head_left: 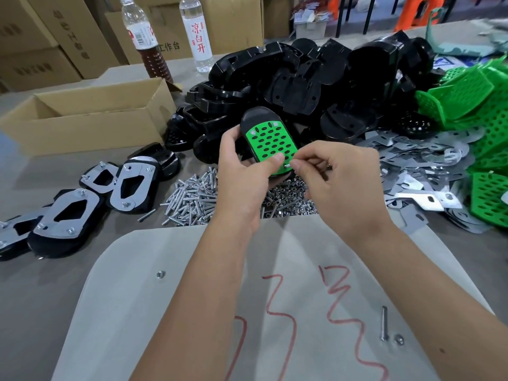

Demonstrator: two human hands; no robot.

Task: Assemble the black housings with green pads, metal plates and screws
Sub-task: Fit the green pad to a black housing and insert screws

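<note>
While gripping housing [264, 138], fingers [298, 164] curled

My left hand [242, 171] covered the near end of the black housing [258, 116], so I couldn't see its lower edge. The screw [287, 166] in my right hand [338, 177] was mostly buried between my fingertips. The green pads [467, 94] ran off the right edge, and finished assemblies [63, 215] off the left.
</note>
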